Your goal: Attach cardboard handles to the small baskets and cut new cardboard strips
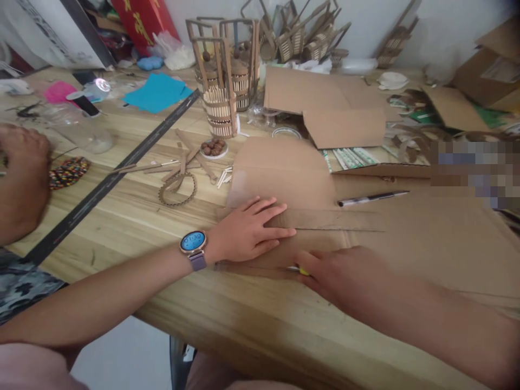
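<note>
A sheet of brown cardboard [406, 254] covers the wooden table before me. My left hand [252, 230] lies flat on it with fingers spread, pressing partly on a narrow cardboard strip [337, 220]. A watch circles that wrist. Closed round a small yellow utility knife [304, 271], my right hand [337, 271] is at the cardboard's near edge. The knife's blade end points left, along a line by that edge; most of its handle is hidden in my fingers. Above the strip, a pen [374, 198] rests on the cardboard.
Small baskets of cardboard and sticks [221, 108] stand at the back. Left of the cardboard are a dish of brown balls [214, 148], a cardboard ring [177, 189] and loose strips. Another person's hand [24, 179] is at far left, near a beaded item [69, 173].
</note>
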`<action>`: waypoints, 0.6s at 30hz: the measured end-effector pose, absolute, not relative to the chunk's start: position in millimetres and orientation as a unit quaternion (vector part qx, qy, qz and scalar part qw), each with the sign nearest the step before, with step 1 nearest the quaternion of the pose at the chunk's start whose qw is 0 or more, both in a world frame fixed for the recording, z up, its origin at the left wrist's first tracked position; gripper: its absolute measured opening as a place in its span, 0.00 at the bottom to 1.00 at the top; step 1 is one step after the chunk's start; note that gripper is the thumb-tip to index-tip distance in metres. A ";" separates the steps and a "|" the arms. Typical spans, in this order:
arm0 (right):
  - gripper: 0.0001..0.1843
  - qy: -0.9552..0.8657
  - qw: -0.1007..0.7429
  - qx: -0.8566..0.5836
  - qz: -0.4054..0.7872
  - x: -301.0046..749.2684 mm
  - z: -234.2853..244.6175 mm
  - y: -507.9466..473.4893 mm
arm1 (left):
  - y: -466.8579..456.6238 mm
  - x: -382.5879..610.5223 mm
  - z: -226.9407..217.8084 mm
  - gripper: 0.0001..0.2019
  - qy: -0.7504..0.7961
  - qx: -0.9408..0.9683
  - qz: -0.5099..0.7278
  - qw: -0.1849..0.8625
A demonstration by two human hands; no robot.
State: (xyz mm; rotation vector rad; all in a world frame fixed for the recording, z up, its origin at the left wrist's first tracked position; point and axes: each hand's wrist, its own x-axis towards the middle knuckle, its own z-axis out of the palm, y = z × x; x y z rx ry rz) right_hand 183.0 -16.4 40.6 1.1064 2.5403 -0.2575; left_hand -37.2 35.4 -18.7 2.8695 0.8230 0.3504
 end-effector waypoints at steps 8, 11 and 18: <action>0.16 0.929 0.194 0.312 -0.046 122.9 38.0 -10.7 | 41.1 -40.2 -22.8 0.17 0.283 0.942 0.150 0.100; 0.18 0.923 0.220 0.310 -0.056 116.3 38.2 -8.5 | 41.2 -39.5 -23.9 0.17 0.285 0.941 0.154 0.102; 0.19 0.924 0.227 0.306 -0.035 113.6 44.5 -11.6 | 40.8 -38.4 -25.5 0.17 0.283 0.943 0.151 0.092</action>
